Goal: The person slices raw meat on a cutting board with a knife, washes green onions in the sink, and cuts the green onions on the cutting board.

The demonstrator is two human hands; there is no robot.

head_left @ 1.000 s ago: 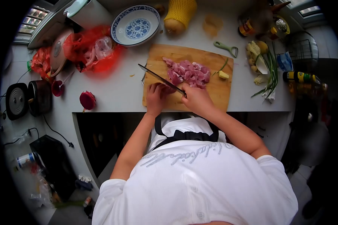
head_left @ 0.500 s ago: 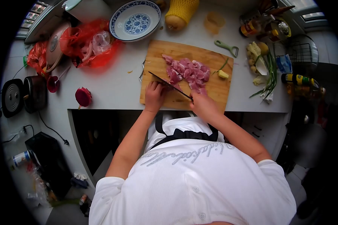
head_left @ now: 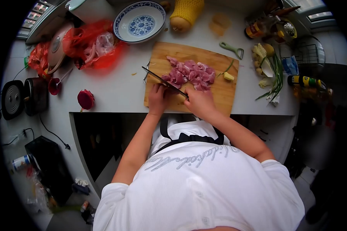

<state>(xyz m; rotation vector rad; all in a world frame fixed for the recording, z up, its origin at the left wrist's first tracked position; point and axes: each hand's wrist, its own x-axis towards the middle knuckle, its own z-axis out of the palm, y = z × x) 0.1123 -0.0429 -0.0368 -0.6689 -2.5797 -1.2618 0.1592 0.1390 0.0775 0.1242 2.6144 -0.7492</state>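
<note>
A wooden cutting board (head_left: 223, 98) lies at the counter's front edge with a heap of sliced raw meat (head_left: 194, 73) on it. My right hand (head_left: 200, 103) grips a knife by its handle. The dark blade (head_left: 164, 81) slants up and left over the board, along the heap's lower left side. My left hand (head_left: 158, 99) rests on the board just below the blade, its fingers bent and closed on a piece of meat mostly hidden by hand and blade. A yellow chunk (head_left: 228, 76), perhaps ginger, sits on the board's right side.
Behind the board are a blue-and-white bowl (head_left: 123, 27) and a squash in yellow netting (head_left: 181, 24). A green peeler (head_left: 230, 47) and spring onions (head_left: 275, 82) lie to the right, near several bottles. Red plastic bags (head_left: 79, 40) and a red-topped object (head_left: 85, 99) stand left.
The knife and my right hand have moved left and slightly up, so the blade tip now reaches past the board's left part. My left hand has barely moved.
</note>
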